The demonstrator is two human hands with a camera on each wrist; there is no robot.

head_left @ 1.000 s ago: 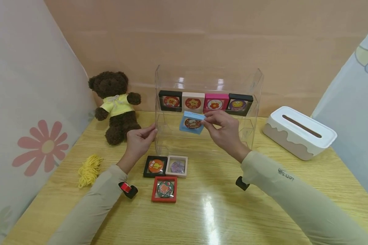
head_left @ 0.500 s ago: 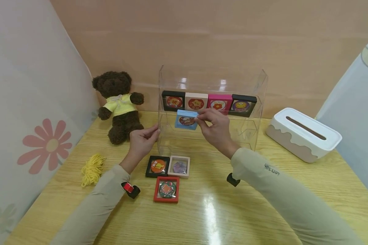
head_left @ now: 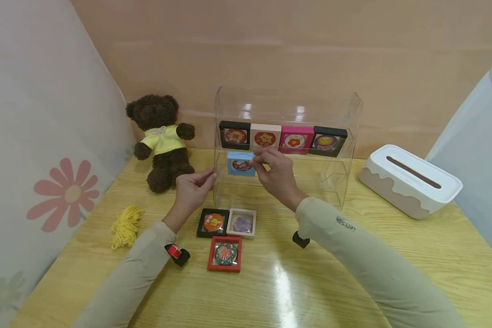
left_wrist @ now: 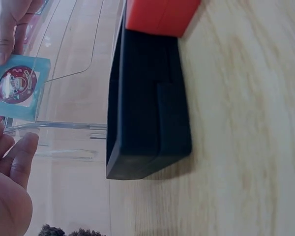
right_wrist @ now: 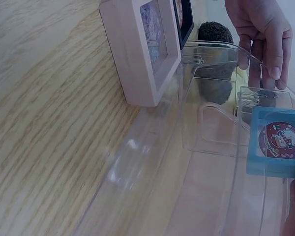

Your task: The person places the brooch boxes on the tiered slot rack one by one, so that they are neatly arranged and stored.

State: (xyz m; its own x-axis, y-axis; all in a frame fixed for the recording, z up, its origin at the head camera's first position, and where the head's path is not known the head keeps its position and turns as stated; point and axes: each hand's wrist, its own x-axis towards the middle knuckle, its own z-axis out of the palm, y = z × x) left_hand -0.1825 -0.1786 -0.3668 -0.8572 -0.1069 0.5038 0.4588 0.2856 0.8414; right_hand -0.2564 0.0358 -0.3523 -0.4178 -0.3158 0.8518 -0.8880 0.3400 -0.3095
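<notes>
Right fingers (head_left: 266, 156) pinch a square blue frame (head_left: 238, 170) by a transparent rack (head_left: 317, 109).

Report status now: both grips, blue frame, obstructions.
Right grip pinching blue frame. Left grip pinching left side edge of clear rack. Blue frame at rack's left end, below its leftmost frame. Nothing visible in the way.

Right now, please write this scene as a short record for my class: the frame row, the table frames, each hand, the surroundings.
Row, left to right: first black frame, first pale frame, magenta frame, second black frame
On table: third black frame, second pale frame, red frame
Right hand: pinches the blue frame below the first black frame
Left hand: holds the clear stand by its left edge
Left side: teddy bear, yellow yarn
Right side: tissue box
</notes>
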